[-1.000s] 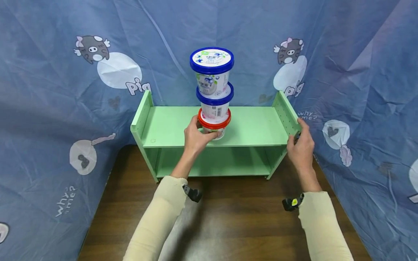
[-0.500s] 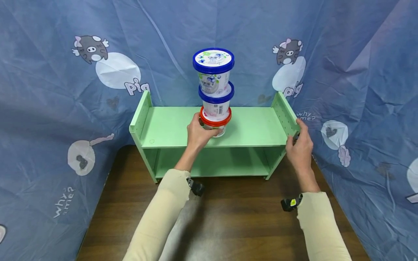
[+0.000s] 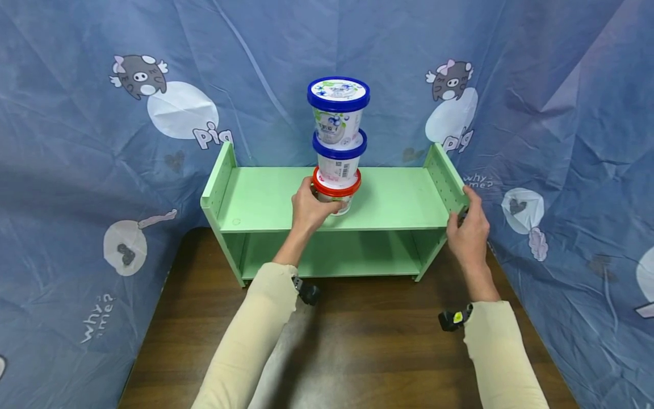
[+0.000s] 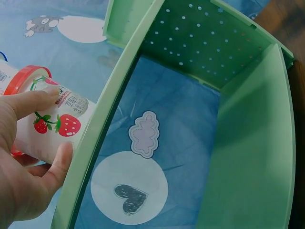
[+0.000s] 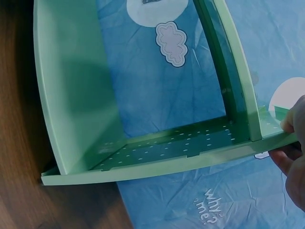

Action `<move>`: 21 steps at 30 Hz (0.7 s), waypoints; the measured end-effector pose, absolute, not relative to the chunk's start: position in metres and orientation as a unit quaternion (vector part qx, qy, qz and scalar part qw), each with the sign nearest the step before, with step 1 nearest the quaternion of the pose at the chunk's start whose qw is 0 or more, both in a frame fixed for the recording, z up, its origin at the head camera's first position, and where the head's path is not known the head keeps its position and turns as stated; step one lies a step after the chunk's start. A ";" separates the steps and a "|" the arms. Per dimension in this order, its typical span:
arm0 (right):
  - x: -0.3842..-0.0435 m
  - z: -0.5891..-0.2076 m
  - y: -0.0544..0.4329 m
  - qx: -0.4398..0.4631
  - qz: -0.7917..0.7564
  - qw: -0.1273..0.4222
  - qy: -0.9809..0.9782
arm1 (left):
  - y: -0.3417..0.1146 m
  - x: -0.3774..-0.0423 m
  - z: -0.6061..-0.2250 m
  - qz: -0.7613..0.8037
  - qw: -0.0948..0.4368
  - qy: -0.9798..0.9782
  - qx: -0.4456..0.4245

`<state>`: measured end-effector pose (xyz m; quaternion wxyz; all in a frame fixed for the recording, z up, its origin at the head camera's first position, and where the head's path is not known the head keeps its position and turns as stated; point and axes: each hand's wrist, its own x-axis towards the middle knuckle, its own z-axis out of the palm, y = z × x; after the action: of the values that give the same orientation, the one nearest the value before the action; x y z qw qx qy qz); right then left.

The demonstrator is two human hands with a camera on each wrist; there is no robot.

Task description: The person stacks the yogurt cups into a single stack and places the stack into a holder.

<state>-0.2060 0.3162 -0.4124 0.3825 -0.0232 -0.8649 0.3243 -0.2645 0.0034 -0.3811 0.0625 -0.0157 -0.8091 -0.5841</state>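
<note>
Three lidded paper tubs stand stacked on the top board of a green two-tier shelf rack (image 3: pixel 398 199). My left hand (image 3: pixel 308 213) grips the lowest tub (image 4: pixel 57 112), red-lidded with strawberries printed on its side, thumb at its front and fingers round its left. On it sits a blue-lidded tub (image 3: pixel 338 166), and above that another blue-lidded tub (image 3: pixel 338 124), a little off-centre. With my right hand (image 3: pixel 470 230) I hold the upper edge of the rack's right side panel (image 5: pixel 214 157), thumb on its inner side and fingers outside.
The rack stands on a dark wooden table (image 3: pixel 368 341). Its lower board (image 3: pixel 332 255) lies below the tubs. A blue cloth (image 3: pixel 265 68) with cartoon pigs hangs behind and along both sides. The left side panel (image 3: pixel 218 182) rises above the top board.
The stack has shifted slightly to the right along the top board with my left hand, its upper tubs moving most. My right hand keeps its hold on the side panel.
</note>
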 end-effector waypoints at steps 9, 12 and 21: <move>-0.205 -0.410 0.314 -0.030 0.323 0.377 -0.868 | 0.002 -0.265 -0.381 -0.579 0.051 -0.814 -0.018; -0.205 -0.410 0.313 -0.031 0.325 0.375 -0.867 | 0.002 -0.265 -0.381 -0.579 0.045 -0.814 -0.020; -0.205 -0.409 0.314 -0.040 0.331 0.364 -0.870 | -0.004 -0.260 -0.379 -0.579 0.038 -0.814 -0.024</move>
<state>-0.2046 0.3140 -0.4095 0.3638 -0.0398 -0.8697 0.3312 -0.2595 -0.0043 -0.3789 0.0384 -0.0237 -0.8137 -0.5795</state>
